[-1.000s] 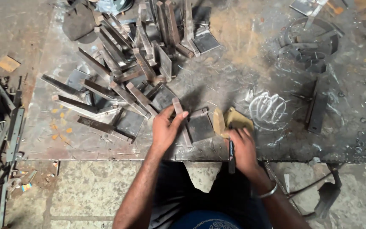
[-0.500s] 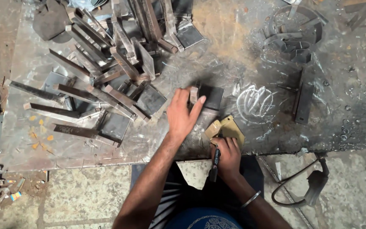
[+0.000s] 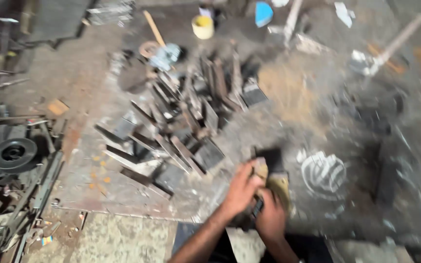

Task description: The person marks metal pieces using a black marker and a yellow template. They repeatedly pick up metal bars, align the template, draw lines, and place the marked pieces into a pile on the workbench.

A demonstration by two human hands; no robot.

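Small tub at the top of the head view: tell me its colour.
Pale yellow tub, seen in the head view, though blurred.

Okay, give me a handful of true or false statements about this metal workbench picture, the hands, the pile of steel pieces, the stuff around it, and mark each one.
1. Both hands are close together near the front edge of the bench. True: the left hand and right hand meet at a yellowish pad.
2. The pile of angle-iron pieces lies to the right of the hands. False: it lies left of and beyond them.
3. A white chalk scribble marks the plate right of the hands. True.
4. A yellow cup stands at the far side. True.
5. The dark round wheel sits on the pile. False: it lies off the plate, far left.
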